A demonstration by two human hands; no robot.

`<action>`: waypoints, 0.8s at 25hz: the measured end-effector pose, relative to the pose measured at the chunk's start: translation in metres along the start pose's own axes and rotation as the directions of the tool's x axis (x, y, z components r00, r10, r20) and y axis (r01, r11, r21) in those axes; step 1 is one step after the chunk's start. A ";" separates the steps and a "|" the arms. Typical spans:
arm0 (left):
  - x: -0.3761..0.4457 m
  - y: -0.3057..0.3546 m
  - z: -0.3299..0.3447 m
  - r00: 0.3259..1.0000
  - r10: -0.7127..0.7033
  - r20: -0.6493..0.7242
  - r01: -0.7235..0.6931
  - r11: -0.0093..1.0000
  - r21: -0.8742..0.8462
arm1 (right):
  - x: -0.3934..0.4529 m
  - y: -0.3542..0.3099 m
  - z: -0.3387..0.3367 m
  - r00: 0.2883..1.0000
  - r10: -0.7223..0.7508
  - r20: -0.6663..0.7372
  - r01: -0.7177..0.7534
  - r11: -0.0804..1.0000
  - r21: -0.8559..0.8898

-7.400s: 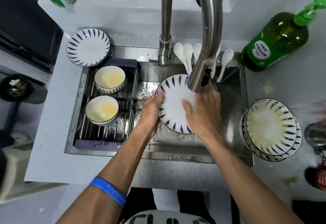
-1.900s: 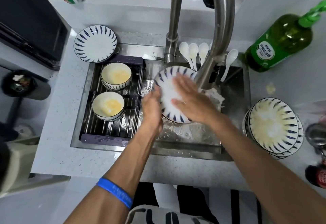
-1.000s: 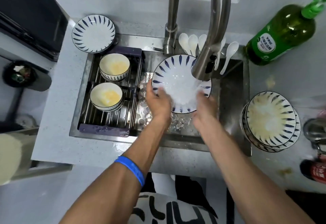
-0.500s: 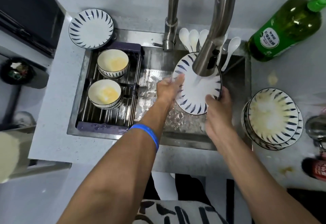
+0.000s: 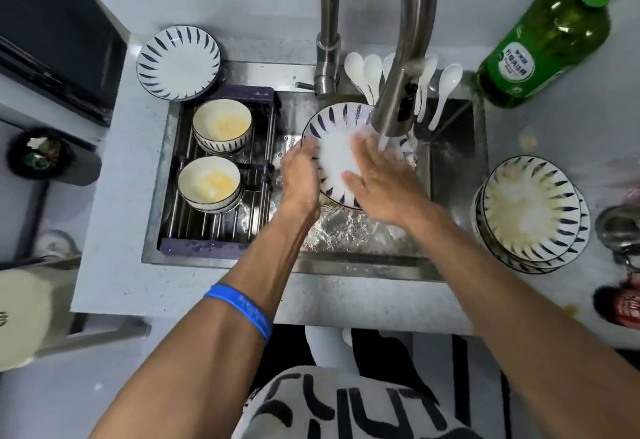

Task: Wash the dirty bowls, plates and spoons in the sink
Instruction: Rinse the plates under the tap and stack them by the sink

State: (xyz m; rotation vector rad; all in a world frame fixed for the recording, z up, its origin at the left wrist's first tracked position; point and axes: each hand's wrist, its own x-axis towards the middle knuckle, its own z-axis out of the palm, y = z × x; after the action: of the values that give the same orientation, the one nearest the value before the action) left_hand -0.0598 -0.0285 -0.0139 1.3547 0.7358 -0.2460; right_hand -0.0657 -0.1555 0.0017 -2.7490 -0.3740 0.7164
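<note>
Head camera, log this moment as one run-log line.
step: rinsing plate under faucet | left hand: grips plate edge | right hand: flat on plate face | waiting: two bowls, plate stack

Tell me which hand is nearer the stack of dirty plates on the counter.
Right. The right hand rubs the plate in the sink, on the side toward the stack of dirty plates. The left hand grips that plate's far edge.
</note>
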 end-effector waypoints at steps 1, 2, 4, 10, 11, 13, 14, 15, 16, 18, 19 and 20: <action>-0.001 -0.002 -0.001 0.998 -0.003 0.056 0.003 1.000 -0.007 | 0.001 -0.006 0.001 0.996 -0.067 0.055 0.065 0.997 0.029; -0.005 0.000 -0.003 0.992 -0.027 0.121 0.031 0.999 -0.025 | 0.003 -0.011 0.000 0.988 -0.126 0.093 0.118 0.989 0.091; 0.003 0.008 -0.003 0.990 -0.025 0.138 0.030 0.999 -0.037 | 0.014 -0.007 0.001 0.993 -0.088 0.083 0.074 0.984 0.164; -0.001 -0.016 -0.014 0.990 -0.139 0.017 0.140 0.990 -0.032 | 0.003 0.008 0.024 0.967 0.001 -0.255 0.011 0.999 0.046; -0.001 -0.030 -0.015 0.972 -0.233 0.019 0.234 0.969 -0.076 | 0.001 0.017 0.026 0.931 0.126 -0.342 -0.104 0.991 0.084; 0.007 -0.033 -0.015 0.952 -0.305 0.013 0.305 0.948 -0.095 | -0.001 0.039 0.013 0.826 0.427 -0.368 -0.286 0.880 0.379; 0.011 -0.024 -0.017 0.959 -0.281 0.030 0.282 0.959 -0.032 | -0.002 0.042 0.005 0.783 0.533 -0.320 -0.264 0.751 0.605; 0.016 -0.014 -0.017 0.971 -0.235 0.049 0.233 0.972 0.029 | -0.003 0.036 0.003 0.744 0.620 -0.249 -0.182 0.546 0.818; 0.016 -0.006 -0.009 0.988 -0.145 0.049 0.142 0.988 0.059 | -0.002 0.023 0.005 0.690 0.703 -0.170 -0.074 0.302 0.950; 0.000 -0.003 0.005 0.996 -0.059 -0.070 0.060 0.998 0.020 | -0.003 -0.006 0.015 0.595 0.803 0.043 0.045 -0.087 0.995; -0.006 -0.008 0.005 0.993 -0.053 -0.109 0.056 0.998 0.023 | -0.002 -0.009 0.019 0.604 0.779 0.165 0.036 -0.234 0.972; -0.011 -0.005 0.003 0.994 -0.075 -0.075 0.076 0.997 0.004 | 0.000 -0.005 0.016 0.648 0.722 0.244 -0.044 -0.284 0.958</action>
State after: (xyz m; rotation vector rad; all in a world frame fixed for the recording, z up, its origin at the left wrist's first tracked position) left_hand -0.0701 -0.0357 -0.0112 1.3501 0.8505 -0.2595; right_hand -0.0750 -0.1473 -0.0101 -1.1704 1.0459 0.1206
